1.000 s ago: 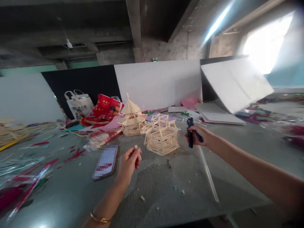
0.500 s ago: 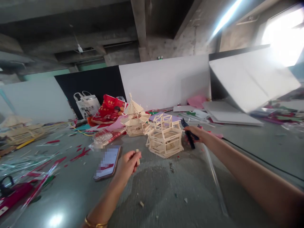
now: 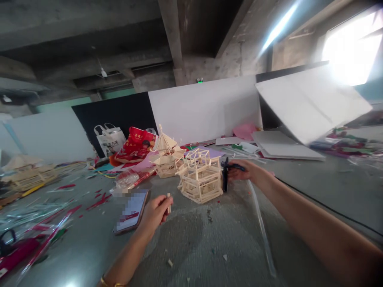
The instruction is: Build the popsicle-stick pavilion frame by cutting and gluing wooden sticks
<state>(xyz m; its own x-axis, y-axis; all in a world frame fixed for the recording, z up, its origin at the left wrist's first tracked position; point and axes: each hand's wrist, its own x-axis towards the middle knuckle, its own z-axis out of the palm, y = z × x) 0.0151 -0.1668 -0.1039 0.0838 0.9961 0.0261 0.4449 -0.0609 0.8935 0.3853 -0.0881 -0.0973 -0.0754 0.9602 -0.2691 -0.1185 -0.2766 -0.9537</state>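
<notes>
My left hand [image 3: 157,210] is closed on short pale wooden sticks [image 3: 169,203], pinched upright between thumb and fingers. A smartphone [image 3: 131,211] lies just left of it. Further forward, my right hand [image 3: 239,171] grips dark pliers [image 3: 225,175] whose two handles look spread apart; the fingers partly hide them. They stand close against the right side of a many-sided wooden stick model [image 3: 202,183] with an open upper frame. Whether they touch it, I cannot tell. Behind it to the left is a second stick model [image 3: 166,157] with a pointed roof.
A clear plastic strip [image 3: 263,235] lies below my right forearm, and a black cord [image 3: 326,213] runs to the right. Scraps and strips [image 3: 44,215] cover the left side. White boards [image 3: 290,147] and a red bag [image 3: 134,147] sit at the back.
My right hand has shifted left in the view and the pliers have turned, one handle now upright beside the model. The model looks slightly rotated. My left hand still holds the sticks.
</notes>
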